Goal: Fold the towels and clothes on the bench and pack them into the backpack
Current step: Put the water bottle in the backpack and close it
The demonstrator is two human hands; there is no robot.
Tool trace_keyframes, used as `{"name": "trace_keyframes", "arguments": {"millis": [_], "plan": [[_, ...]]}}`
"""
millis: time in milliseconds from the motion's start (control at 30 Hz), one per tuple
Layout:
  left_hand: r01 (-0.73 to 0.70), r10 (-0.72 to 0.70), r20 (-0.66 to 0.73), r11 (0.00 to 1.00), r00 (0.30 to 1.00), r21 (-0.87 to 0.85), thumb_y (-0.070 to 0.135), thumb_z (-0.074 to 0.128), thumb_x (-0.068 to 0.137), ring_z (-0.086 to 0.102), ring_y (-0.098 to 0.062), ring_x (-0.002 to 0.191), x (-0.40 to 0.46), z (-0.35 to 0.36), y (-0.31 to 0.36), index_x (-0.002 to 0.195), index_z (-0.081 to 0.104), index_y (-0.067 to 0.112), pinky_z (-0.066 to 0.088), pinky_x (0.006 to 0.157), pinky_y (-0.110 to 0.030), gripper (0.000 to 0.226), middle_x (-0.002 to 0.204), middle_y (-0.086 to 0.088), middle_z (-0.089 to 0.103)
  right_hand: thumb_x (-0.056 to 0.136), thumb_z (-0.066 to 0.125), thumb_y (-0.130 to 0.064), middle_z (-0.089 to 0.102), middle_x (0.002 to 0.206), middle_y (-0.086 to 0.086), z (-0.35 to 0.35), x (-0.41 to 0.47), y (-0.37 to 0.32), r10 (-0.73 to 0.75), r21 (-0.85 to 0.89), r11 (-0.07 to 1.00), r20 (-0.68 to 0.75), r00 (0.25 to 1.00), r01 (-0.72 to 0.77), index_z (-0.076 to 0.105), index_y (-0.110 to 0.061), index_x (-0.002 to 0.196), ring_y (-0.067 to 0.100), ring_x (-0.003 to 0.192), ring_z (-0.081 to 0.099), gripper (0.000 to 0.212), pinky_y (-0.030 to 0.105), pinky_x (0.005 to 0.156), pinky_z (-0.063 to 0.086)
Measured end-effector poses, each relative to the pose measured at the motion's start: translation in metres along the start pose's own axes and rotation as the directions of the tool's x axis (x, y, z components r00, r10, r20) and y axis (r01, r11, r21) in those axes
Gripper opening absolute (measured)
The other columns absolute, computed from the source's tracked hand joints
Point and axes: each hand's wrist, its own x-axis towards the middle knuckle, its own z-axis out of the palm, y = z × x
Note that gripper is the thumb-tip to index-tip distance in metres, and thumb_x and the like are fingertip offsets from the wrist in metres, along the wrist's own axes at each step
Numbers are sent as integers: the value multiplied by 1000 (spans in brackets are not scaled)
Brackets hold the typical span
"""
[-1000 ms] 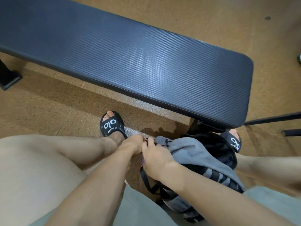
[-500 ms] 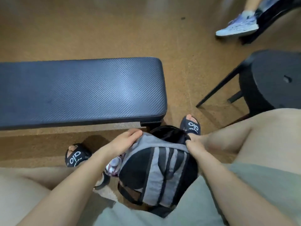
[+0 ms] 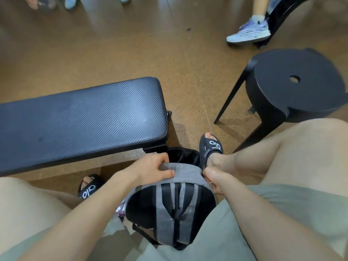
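While the hands sat together at 1 corner of the backpack (image 3: 169,208) 1 s ago, they have since parted to opposite sides of its top: the left hand (image 3: 150,169) grips the grey rim, thumb over it, and the right hand (image 3: 213,178) pinches what looks like a zip pull. The bag stands on the floor between the knees, its dark mouth partly open. The bench (image 3: 81,117) shows no towels or clothes, so packing seems finished and closing is probably underway.
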Motion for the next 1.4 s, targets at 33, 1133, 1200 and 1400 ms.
{"name": "trace_keyframes", "arguments": {"millis": [33,1133,1200,1400], "plan": [[9,-10,21,1000,1000,14,60,62,87,57,-14,90,3,2,6,100,55,29,50,79,-35,35,96,3,61,102,34,-15,41,45,1,-1,0,1,10,8,1000,16,1000,-10,50,-10,81,13,32,35,27,16,32,25],[-93,99,-16,973,995,213,54,55,91,63,-26,91,7,29,100,89,48,24,40,66,-34,31,97,-3,66,84,52,-16,37,49,-1,-27,-73,-9,-388,-68,895,365,846,440,43,-16,58,13,45,27,27,27,46,20],[-104,108,-5,971,994,217,49,57,90,64,-26,91,6,28,98,88,52,25,44,67,-34,24,96,-2,68,79,55,-20,40,50,2,-26,-73,-8,-428,-151,849,363,828,506,47,-16,57,14,45,32,23,27,48,25],[-73,79,-22,974,997,215,44,49,96,64,-28,87,4,34,82,87,55,26,48,68,-37,21,91,-2,68,73,62,-15,62,84,7,-34,-80,-6,-468,18,851,477,744,524,65,-12,79,14,76,56,8,22,59,40]]}}
